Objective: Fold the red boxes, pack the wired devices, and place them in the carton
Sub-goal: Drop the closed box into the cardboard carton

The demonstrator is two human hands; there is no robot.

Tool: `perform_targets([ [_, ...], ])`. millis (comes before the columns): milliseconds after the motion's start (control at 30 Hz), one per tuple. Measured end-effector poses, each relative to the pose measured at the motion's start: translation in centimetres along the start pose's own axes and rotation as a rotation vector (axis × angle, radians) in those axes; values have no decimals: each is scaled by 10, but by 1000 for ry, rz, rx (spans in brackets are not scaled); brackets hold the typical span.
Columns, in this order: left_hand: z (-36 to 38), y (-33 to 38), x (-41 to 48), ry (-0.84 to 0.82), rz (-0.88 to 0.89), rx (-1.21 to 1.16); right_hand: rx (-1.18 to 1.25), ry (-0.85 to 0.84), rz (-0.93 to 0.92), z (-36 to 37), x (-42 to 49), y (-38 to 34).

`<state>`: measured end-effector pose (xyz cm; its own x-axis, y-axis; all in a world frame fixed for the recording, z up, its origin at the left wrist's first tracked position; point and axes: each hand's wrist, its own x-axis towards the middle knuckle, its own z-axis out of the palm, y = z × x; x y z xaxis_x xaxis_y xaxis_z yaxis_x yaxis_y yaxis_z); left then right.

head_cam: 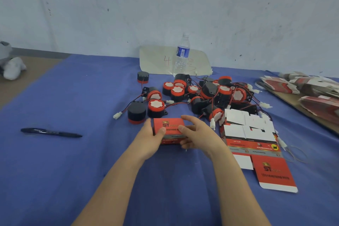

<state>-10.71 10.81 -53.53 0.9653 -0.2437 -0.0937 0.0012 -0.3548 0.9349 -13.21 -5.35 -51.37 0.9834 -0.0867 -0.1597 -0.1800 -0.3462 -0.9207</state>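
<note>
Centrally, glossy rectangular red cardboard box

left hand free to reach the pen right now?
Probably yes: the pen lies on bare blue cloth left of the left hand, nothing between. But that hand grips the red box, so it must let go first.

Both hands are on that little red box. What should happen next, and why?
Probably finish squaring and closing the red box: the left hand and right hand grip its two ends, with the wired devices piled just behind. Whether one is already inside cannot be told.
</note>
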Motion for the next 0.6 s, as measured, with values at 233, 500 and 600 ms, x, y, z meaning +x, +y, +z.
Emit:
perform_targets([
  [233,21,15,-13,102,43,-272,115,111,-78,8,-10,-9],
  [500,104,158,-47,-6,470,-590,377,737,-512,-97,-103,-46],
  [600,181,221,-80,-211,502,-633,316,1112,-498,-168,-171,-43],
])
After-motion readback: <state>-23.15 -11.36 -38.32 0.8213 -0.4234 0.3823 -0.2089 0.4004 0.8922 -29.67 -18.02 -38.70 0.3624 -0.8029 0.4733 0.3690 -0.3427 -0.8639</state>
